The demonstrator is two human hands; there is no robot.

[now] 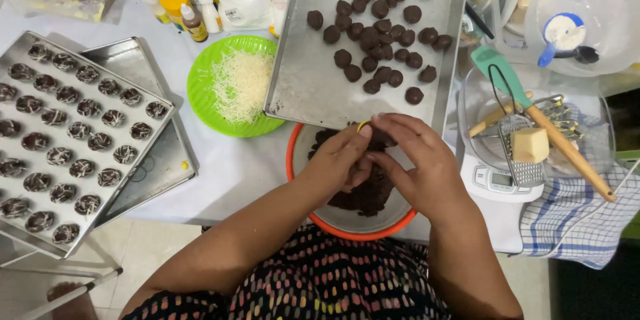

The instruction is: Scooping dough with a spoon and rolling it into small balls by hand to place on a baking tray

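My left hand (340,160) and my right hand (417,160) meet over an orange-rimmed bowl (333,225) of dark chocolate dough (365,197). Both hands pinch a small piece of dough (379,139) together with a small yellow-rimmed thing (363,124) between the fingertips. Just beyond the hands lies a metal baking tray (300,80) with several dark dough balls (377,33) clustered at its far right side.
A green plate of shredded cheese (237,83) sits left of the tray. At far left a tray of several topped cookies (67,140) rests on another tray. On the right are a glass bowl with grater, cheese block (530,145) and spatula, a white scale (497,183) and a checked cloth (577,220). Bottles stand at the back.
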